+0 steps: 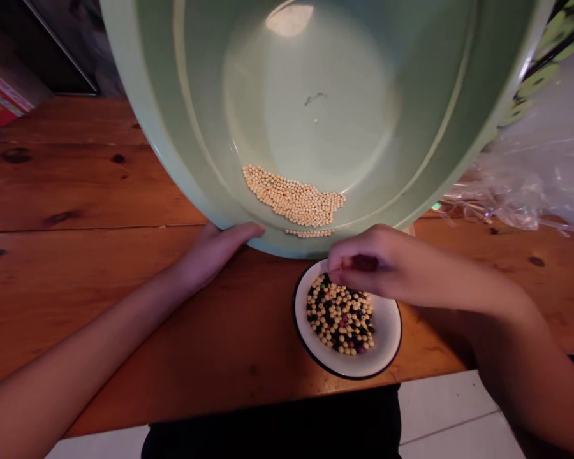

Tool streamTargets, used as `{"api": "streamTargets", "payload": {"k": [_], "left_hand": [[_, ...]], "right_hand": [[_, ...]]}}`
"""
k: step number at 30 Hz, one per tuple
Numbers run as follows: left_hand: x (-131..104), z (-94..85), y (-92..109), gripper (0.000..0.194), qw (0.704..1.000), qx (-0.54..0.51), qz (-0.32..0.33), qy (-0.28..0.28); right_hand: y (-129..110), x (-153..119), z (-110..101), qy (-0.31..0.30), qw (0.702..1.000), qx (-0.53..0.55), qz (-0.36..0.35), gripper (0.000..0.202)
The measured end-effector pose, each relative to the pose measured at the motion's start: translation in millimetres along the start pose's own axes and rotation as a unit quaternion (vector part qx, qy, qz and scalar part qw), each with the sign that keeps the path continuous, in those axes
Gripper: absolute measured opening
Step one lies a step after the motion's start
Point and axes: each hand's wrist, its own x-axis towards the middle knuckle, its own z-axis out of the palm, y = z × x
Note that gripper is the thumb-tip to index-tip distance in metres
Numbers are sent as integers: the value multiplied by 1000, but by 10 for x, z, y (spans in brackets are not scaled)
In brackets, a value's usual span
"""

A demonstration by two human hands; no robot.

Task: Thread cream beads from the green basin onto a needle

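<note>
A large green basin [316,127] is tilted toward me, with pale beads [296,197] gathered along its lower side. My left hand [224,248] grips the basin's near rim, thumb on top and fingers hidden beneath. Below the rim, a white bowl with a dark edge [387,331] holds mixed beads [339,319], pale, black and a few coloured. My right hand [373,261] is over the bowl's upper edge, close to the basin rim, its fingers curled together in a pinch. Anything between those fingertips is too small to make out.
The bowl rests on a wooden table [76,185] near its front edge. Clear plastic wrapping [526,172] lies at the right. A red and white box [4,95] stands at the far left. White floor tiles [454,408] show below the table.
</note>
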Motion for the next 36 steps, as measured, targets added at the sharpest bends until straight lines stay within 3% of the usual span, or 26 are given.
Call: {"api": "streamTargets", "payload": {"k": [2,4,8,10,12,18,23,33,36], "left_hand": [[5,-10,-16,57,1000,9,16,-4],[10,-17,-27,57,1000,11,18,-7],[19,-2,-9,58,1000,-1,6,-1],[22,13,18,59,1000,-19,-3,-11],[27,22,42,60,999,-39,-10,-28],[72,-19,31,64,998,-39,40,-4],[101,-54,25,63,996,-56,64,3],[106,-63,45,58,997,-68,48,-7],[85,-47,74,56,997,-69,45,-8]], "right_hand": [[14,31,-16,36,993,110,13,14],[50,74,-41,74,965,249,21,13],[191,177,-94,150,855,495,7,3],[262,219,-103,181,802,569,-6,10],[305,246,-92,201,776,598,-34,16],[272,250,-10,197,787,573,-113,6],[265,255,26,217,806,528,-155,21],[249,196,-19,279,836,445,-159,34],[195,163,-32,285,856,407,-143,53]]}}
